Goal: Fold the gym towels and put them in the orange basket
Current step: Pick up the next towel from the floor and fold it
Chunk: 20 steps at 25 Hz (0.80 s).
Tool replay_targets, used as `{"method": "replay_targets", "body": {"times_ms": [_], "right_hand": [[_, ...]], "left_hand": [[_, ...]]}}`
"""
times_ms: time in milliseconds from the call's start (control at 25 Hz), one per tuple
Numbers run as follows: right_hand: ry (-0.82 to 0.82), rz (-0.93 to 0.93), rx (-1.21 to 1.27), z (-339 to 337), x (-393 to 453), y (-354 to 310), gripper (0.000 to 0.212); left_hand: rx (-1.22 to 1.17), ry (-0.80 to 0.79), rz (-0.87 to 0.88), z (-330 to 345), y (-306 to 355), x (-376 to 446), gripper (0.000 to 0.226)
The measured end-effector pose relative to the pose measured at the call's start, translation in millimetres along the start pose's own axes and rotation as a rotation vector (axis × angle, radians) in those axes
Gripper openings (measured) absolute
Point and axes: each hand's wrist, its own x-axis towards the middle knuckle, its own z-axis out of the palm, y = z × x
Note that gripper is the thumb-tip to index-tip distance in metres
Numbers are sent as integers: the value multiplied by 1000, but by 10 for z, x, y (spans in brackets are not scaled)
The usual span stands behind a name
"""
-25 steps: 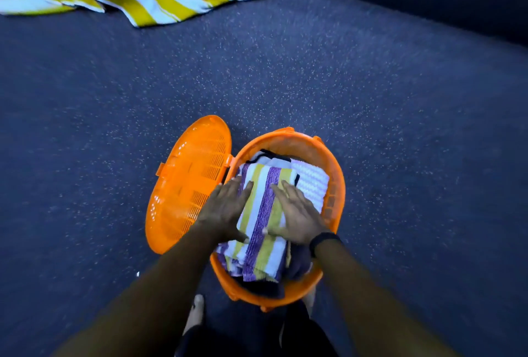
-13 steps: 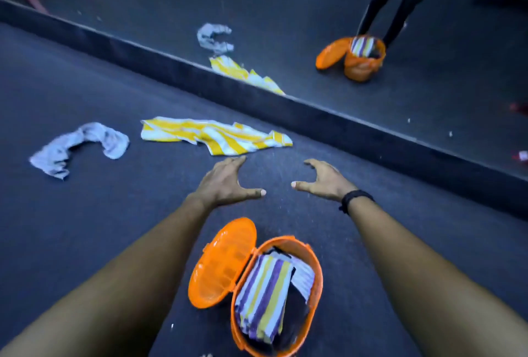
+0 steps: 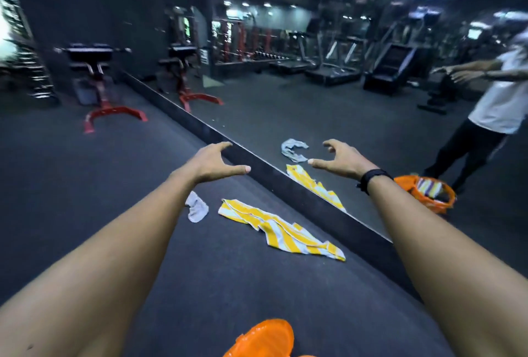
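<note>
Since half a second ago our view has tipped up: the orange basket has slid almost out of frame at the bottom edge, only its open lid and a sliver of rim showing, and our hands have risen from just above it to hang out in front, higher against the mirror line. Largest first: dark speckled floor fills the near ground, and a wall mirror runs diagonally from upper left to lower right, doubling the gym behind us. A red-footed bench stands by the mirror at the left, with its reflection just beside it. In the glass at the right edge we see the reflected person with arms out, and the reflected basket with striped cloth in it. Our two forearms reach forward, well apart. On the floor between them lies the yellow-and-white striped towel, unfolded and rumpled, close to the foot of the mirror. Just left of it, near but not touching, lies a small grey towel, crumpled and partly hidden by our left forearm. Both towels are well apart from the basket. Left hand is empty, palm down, fingers loosely spread, thumb out to the right. Right hand is empty too, fingers loosely curved, thumb pointing left toward the other hand. A black wristband sits on the right wrist.
</note>
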Motion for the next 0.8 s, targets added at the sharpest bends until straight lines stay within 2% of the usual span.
{"method": "replay_targets", "body": {"times_ms": [160, 520, 800], "right_hand": [[-61, -133, -11, 379, 269, -920, 80], [-241, -333, -20, 1955, 808, -2952, 83], [-291, -381, -57, 2576, 1266, -3817, 82]], "left_hand": [[16, 70, -86, -766, -602, -290, 92], [39, 153, -335, -2122, -2394, -753, 93], [2, 196, -422, -2701, -3279, -760, 91]]}}
